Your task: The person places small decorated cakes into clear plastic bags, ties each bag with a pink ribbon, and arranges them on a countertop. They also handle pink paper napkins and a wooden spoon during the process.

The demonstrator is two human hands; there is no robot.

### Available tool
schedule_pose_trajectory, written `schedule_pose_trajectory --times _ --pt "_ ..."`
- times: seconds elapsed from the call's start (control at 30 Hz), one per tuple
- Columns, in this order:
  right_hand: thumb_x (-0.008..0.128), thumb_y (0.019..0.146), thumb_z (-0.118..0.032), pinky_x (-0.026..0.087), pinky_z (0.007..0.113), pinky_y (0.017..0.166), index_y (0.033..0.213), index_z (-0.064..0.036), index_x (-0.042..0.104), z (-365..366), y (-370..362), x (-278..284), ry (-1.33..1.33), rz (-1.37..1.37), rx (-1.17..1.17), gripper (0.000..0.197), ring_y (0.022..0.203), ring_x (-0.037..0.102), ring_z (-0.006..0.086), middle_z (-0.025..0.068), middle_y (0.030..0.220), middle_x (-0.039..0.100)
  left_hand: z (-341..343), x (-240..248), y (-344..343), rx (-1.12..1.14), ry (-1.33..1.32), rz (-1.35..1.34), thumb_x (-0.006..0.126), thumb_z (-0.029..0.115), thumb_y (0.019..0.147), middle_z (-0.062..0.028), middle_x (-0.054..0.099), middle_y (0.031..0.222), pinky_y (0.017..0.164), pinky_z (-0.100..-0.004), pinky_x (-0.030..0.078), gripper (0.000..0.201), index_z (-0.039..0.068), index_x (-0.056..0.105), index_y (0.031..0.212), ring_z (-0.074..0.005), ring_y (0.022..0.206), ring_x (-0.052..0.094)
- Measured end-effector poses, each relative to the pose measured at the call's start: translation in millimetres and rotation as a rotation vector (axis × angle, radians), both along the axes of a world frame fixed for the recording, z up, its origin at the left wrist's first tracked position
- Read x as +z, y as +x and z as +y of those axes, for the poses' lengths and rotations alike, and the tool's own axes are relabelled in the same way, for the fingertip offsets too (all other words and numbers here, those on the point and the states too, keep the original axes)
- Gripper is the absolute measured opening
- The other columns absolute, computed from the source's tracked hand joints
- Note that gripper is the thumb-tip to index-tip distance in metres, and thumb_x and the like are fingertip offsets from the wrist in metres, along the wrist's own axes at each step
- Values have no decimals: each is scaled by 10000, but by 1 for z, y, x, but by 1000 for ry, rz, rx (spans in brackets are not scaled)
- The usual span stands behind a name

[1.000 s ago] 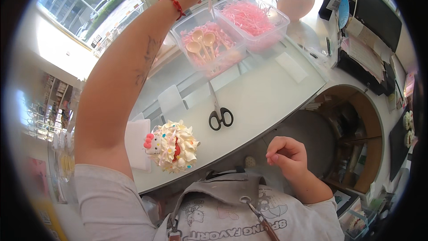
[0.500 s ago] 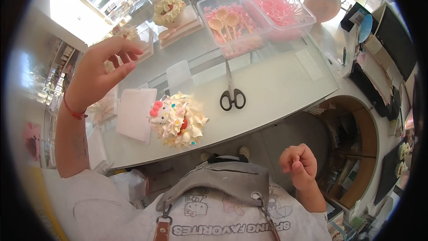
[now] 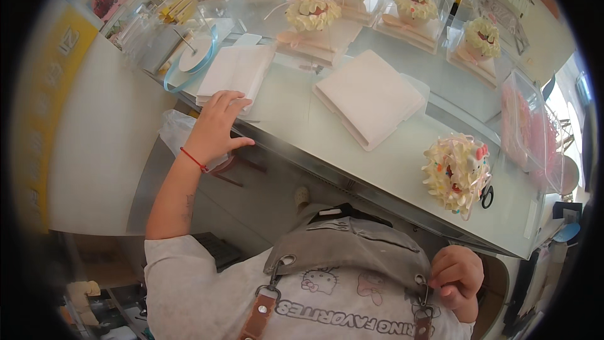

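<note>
My left hand [image 3: 220, 123] is open, thumb and fingers spread, its fingertips at the near edge of a stack of white square boards [image 3: 236, 72]. Whether it presses on them I cannot tell. In front of my chest at the right, my right hand [image 3: 458, 271] is curled closed, with nothing seen in it. On the counter's right part stands a piece covered in cream-coloured piped swirls [image 3: 450, 173], with a white cat figure [image 3: 475, 167] wearing a pink bow. Between the stack and this piece lies another white square board [image 3: 371, 97] on a clear sheet.
Similar cream-topped pieces [image 3: 311, 12] stand on boards with wooden spoons along the back of the glass counter [image 3: 302, 113]. Scissors handles [image 3: 487, 197] show behind the near piece. Clear bins [image 3: 535, 132] hold pink shreds at the right. A blue ribbon spool [image 3: 195, 56] sits far left.
My view has swung left, so the counter's things shift right. My left hand has come down to the board stack from above the counter. My right hand stays curled near my body.
</note>
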State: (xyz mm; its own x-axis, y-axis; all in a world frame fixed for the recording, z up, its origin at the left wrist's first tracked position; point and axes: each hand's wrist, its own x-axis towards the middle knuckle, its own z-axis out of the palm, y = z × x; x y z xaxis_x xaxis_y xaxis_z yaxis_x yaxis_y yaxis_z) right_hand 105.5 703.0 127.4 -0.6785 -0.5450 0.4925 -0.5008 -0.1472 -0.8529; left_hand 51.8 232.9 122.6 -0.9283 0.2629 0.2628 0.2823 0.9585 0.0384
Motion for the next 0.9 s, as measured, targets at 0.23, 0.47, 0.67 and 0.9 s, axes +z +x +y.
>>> schedule_pose_trajectory --times 0.23,0.47,0.67,0.9 --pt "693 753 -44 450 311 526 862 -36 609 -117 -32 1 228 82 132 137 615 579 229 98 776 622 -44 -44 -6 -300 -67 226 641 54 712 -58 552 793 756 -366 432 111 58 573 799 -246 751 537" --pt "759 733 -107 449 375 869 1273 -4 441 -223 -71 26 231 424 -500 635 1052 531 276 207 1191 526 -91 73 -16 -393 323 490 762 48 646 -39 557 788 671 -293 439 323 59 654 950 -184 680 534" --pt "776 765 -234 442 342 865 1405 -37 328 -278 -142 23 113 342 -632 806 1002 562 219 157 1238 508 -109 121 -115 -556 913 252 796 105 746 16 528 747 616 -230 442 311 48 666 1023 -76 679 501" --pt "692 867 -284 437 219 648 1395 -23 348 -297 -223 55 16 216 -745 682 767 533 86 100 1131 558 -110 156 -256 -829 1417 -280 665 159 897 21 464 725 589 -200 372 228 -29 611 1014 -65 646 418"
